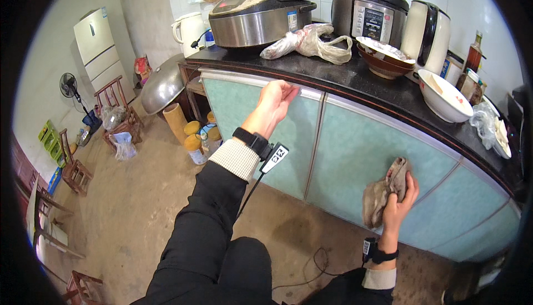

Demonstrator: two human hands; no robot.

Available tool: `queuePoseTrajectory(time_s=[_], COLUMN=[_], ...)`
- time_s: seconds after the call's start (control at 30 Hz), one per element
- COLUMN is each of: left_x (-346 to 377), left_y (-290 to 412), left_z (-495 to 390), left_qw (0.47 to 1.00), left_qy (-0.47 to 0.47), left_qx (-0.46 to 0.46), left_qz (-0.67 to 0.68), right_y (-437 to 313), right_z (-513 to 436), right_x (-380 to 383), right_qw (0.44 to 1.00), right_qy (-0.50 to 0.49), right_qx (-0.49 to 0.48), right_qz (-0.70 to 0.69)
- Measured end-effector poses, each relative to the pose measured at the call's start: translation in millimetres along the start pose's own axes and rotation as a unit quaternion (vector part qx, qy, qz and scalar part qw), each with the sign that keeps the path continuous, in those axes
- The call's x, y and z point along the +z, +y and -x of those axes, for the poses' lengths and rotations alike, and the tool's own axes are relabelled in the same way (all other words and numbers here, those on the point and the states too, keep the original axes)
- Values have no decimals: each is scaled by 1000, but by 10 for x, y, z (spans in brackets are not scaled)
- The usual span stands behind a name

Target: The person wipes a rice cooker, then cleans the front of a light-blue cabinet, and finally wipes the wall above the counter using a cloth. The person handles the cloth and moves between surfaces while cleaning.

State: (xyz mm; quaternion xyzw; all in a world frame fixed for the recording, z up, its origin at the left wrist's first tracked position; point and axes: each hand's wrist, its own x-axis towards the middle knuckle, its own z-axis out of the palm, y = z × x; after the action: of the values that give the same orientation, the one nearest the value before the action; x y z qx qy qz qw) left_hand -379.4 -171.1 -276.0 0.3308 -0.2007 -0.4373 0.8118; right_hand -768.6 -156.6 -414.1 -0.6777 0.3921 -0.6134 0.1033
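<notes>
My left hand point(275, 101) is at the metal rail point(311, 93) along the top of a pale green cabinet door point(254, 101). Its fingers are curled against the rail; whether they grip it cannot be told. In my right hand point(402, 207) is a crumpled greyish-brown cloth point(381, 198), pinched between thumb and fingers. That cloth hangs in front of a second green cabinet door point(349, 151). Both doors look closed. Above them runs a black countertop point(287, 65) with a red line along its edge.
On the counter stand a rice cooker point(258, 21), a pressure cooker point(370, 13), an electric kettle point(425, 34), a plastic bag point(310, 44), stacked bowls point(385, 61) and a white bowl point(443, 96). Lidded jars point(195, 148) and wooden chairs point(77, 173) occupy the floor leftward. A cable point(318, 273) lies below.
</notes>
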Motion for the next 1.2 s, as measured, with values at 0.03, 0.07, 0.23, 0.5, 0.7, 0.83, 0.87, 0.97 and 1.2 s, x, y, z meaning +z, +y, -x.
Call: queuePoseTrajectory(time_s=[0.03,0.07,0.23,0.5,0.7,0.83,0.87,0.97,1.2], left_x=[-1,3,-33,-23,-82,-217,-249,-288,211], left_y=[-7,-19,-88,-85,-12,-41,-54,-60,-692], left_z=[35,75,363,877,847,611,531,336,838], left_qw=[1000,1000,997,990,994,992,991,992,985], left_qy=[6,10,-12,-36,-65,-91,-99,-101,-165], left_qx=[4,10,68,92,81,86,82,74,36], left_qz=[3,5,30,103,44,24,35,7,-32], right_y=[7,14,54,-229,-348,-226,-174,64,577], right_z=[28,57,157,303,318,264,264,304,308], right_x=[-25,-39,62,849,990,655,548,171,-726], right_qw=[1000,1000,999,993,987,990,991,995,995], right_qy=[-4,-3,-2,-98,-118,-94,-89,-70,68], right_qx=[3,8,30,17,42,54,56,52,78], right_qz=[-4,0,-23,-68,-102,-85,-78,-38,-10])
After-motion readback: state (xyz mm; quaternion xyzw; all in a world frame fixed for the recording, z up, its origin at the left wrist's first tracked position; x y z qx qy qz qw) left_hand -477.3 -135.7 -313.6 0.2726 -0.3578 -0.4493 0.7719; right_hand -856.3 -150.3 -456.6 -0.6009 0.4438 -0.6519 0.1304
